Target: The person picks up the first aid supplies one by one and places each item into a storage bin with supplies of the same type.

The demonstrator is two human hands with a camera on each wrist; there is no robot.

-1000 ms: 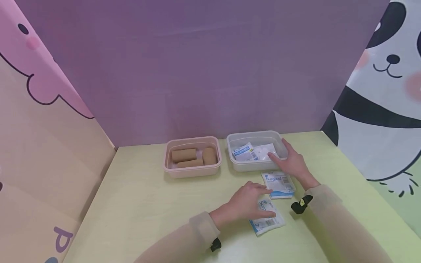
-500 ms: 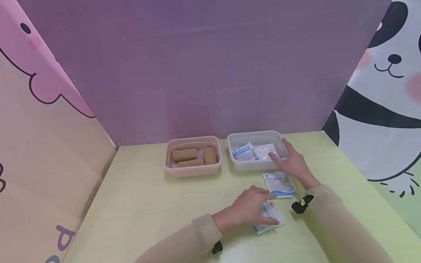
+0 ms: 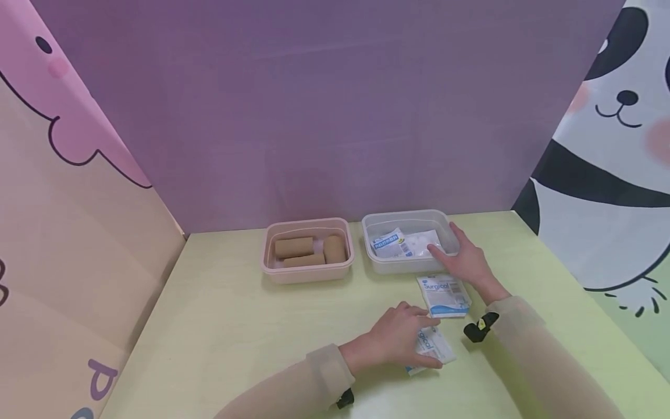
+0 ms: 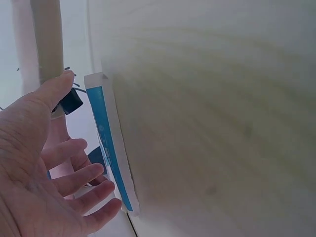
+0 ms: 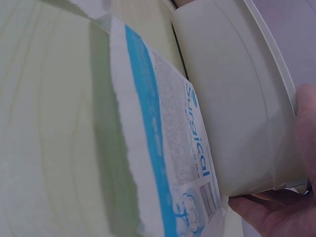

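My left hand [image 3: 395,336] is held over the nearer white-and-blue "Surgical" packet [image 3: 435,344] on the table. Its thumb and fingers are spread apart around the packet, and in the left wrist view a gap shows between thumb and fingertips. My right hand [image 3: 468,262] grips the right front corner of a white plastic container [image 3: 403,266], thumb over the rim and fingers along the outer side. Two small white packets [image 3: 389,243] lie inside that container. A second Surgical packet [image 5: 175,133] lies flat just in front of it, label up.
Left of the white container stands a pink container [image 3: 306,276] with several brown rolls [image 3: 293,247] in it. A purple panel [image 3: 335,116] rises behind both. The pale yellow table [image 3: 251,349] is flanked by printed side panels.
My left hand has shifted slightly right and down over the nearer packet, which lies in place. The right hand keeps its grip on the white container.
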